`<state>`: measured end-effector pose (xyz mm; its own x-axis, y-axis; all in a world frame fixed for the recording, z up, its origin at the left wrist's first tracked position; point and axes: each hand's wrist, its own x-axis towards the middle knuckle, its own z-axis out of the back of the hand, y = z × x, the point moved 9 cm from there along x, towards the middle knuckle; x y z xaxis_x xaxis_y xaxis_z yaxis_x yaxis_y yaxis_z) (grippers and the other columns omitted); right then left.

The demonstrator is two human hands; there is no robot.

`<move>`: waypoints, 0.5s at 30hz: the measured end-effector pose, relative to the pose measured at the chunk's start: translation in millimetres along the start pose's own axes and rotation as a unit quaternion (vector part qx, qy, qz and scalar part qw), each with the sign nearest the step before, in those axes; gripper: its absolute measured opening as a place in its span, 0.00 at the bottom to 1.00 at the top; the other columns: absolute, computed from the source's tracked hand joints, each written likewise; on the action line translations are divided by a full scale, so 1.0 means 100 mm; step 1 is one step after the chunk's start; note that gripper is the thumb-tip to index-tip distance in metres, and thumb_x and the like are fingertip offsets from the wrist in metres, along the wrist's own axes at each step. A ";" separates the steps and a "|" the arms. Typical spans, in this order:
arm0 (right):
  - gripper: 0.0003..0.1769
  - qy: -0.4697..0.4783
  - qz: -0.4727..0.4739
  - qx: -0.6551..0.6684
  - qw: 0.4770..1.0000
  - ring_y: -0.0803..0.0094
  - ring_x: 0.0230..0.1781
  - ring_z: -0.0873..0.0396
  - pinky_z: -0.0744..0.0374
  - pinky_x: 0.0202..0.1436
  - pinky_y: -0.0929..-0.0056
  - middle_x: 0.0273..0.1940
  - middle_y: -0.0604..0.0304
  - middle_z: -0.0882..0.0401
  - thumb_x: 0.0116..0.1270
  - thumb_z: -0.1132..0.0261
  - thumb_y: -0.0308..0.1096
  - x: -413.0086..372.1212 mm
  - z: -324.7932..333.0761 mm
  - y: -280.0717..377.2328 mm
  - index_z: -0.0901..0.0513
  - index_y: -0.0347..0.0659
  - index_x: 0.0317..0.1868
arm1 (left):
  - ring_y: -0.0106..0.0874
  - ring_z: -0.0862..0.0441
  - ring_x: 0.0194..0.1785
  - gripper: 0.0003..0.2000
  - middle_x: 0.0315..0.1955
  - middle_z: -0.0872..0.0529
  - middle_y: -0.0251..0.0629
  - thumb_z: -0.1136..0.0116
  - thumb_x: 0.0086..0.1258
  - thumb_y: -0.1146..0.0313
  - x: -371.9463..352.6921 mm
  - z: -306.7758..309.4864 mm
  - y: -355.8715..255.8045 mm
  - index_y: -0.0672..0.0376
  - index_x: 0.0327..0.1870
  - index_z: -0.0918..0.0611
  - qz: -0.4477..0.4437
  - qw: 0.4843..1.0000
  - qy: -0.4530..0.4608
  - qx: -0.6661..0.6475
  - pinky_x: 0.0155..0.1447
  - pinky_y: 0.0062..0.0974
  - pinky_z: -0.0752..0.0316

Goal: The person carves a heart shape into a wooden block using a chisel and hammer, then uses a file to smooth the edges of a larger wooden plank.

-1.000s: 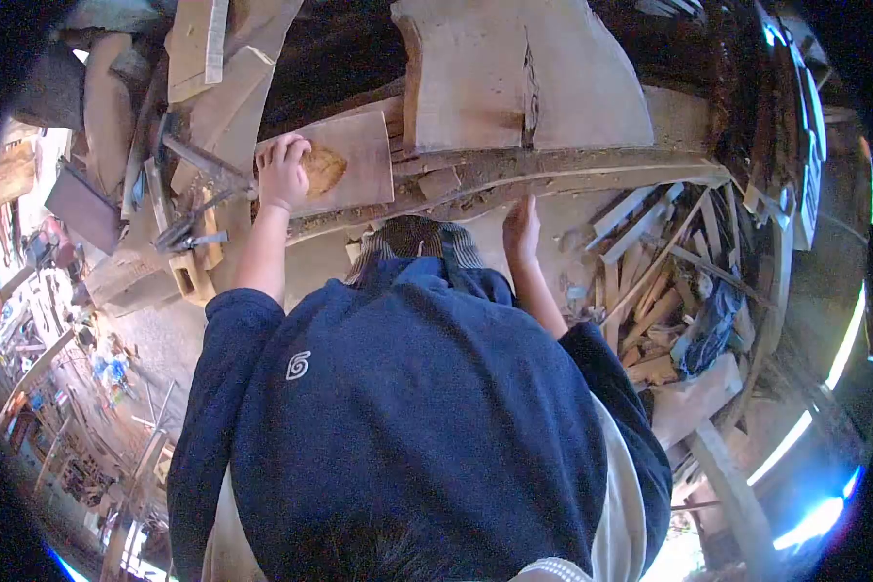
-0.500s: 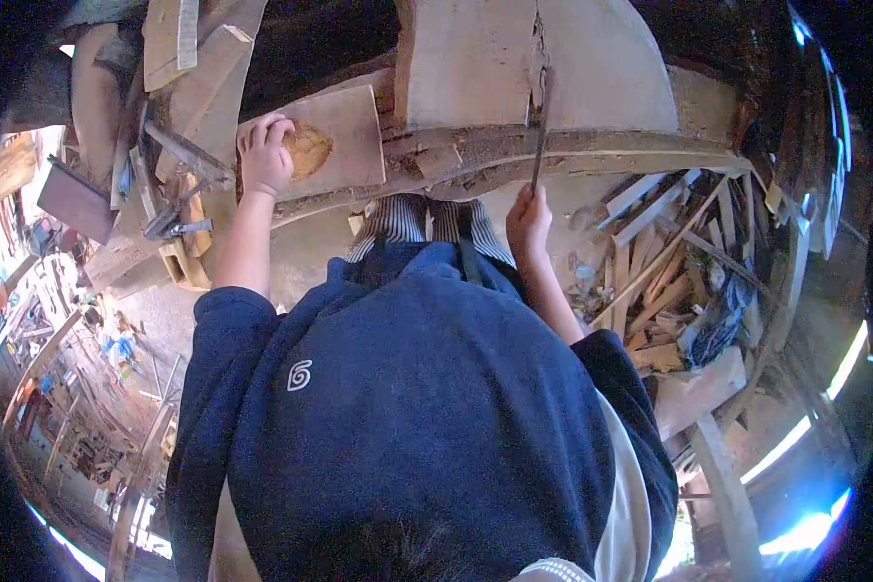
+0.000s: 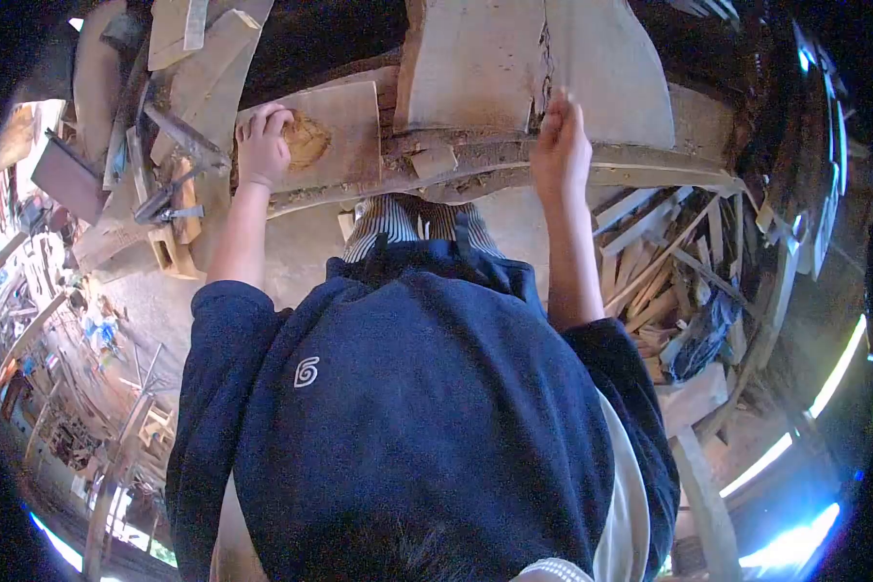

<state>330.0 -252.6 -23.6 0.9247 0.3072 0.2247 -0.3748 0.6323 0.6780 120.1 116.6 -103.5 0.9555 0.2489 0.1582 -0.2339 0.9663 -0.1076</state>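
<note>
My left hand (image 3: 264,145) rests on the left end of a flat wooden board (image 3: 351,126), its fingers bent and holding the board down. Just right of those fingers is a rounded, orange-brown carved hollow (image 3: 307,144) in the board's face. My right hand (image 3: 563,150) is raised at the front of the bench, closed around a long thin tool (image 3: 567,63). Motion blurs the tool, so its exact kind does not show. Behind it stands a large pale wooden slab (image 3: 470,63) with a dark crack down its middle.
A rough timber beam (image 3: 669,160) forms the bench's near edge, with a small wood block (image 3: 435,161) on it. Scrap wood (image 3: 664,281) and a dark plastic bag (image 3: 705,335) lie at right. A clamp-like metal tool (image 3: 170,209) and planks (image 3: 204,82) are at left.
My right hand has moved up and to the right with the thin tool, now in front of the cracked slab. My left hand stays on the board.
</note>
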 end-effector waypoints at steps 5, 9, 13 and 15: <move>0.17 0.104 0.190 -0.223 0.950 0.38 0.43 0.20 0.22 0.49 0.49 0.42 0.33 0.21 0.64 0.48 0.21 0.07 -0.73 0.31 0.31 0.33 0.55 | 0.36 0.28 0.61 0.18 0.56 0.25 0.27 0.49 0.54 0.75 0.00 -0.03 0.04 0.44 0.46 0.23 0.008 0.999 0.010 -0.043 0.64 0.44 0.36; 0.09 0.351 0.042 0.128 0.926 0.44 0.37 0.19 0.23 0.40 0.53 0.39 0.39 0.20 0.66 0.48 0.22 -0.22 -0.73 0.66 0.28 0.33 0.46 | 0.36 0.28 0.62 0.18 0.56 0.25 0.28 0.49 0.54 0.75 -0.02 -0.06 0.05 0.44 0.46 0.23 0.013 1.000 0.013 -0.024 0.65 0.44 0.36; 0.10 0.067 -0.021 -0.122 0.990 0.55 0.28 0.25 0.24 0.37 0.57 0.31 0.46 0.22 0.67 0.44 0.26 0.63 -0.17 -0.23 0.26 0.36 0.48 | 0.37 0.28 0.61 0.18 0.55 0.25 0.30 0.50 0.52 0.75 0.02 0.01 0.02 0.46 0.46 0.23 0.004 0.999 -0.004 -0.042 0.64 0.42 0.36; 0.15 0.158 -0.009 -0.143 0.977 0.53 0.32 0.22 0.22 0.38 0.57 0.36 0.45 0.20 0.65 0.42 0.28 0.55 -0.76 -0.34 0.28 0.35 0.52 | 0.38 0.28 0.61 0.19 0.55 0.25 0.32 0.51 0.51 0.76 0.00 0.04 0.01 0.48 0.46 0.23 0.004 0.999 -0.002 -0.035 0.63 0.41 0.37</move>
<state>388.3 -203.6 -87.3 0.8821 0.4691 -0.0437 -0.4030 0.7993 0.4458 119.5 117.6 -100.1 0.9532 0.2563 0.1602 -0.2276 0.9574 -0.1778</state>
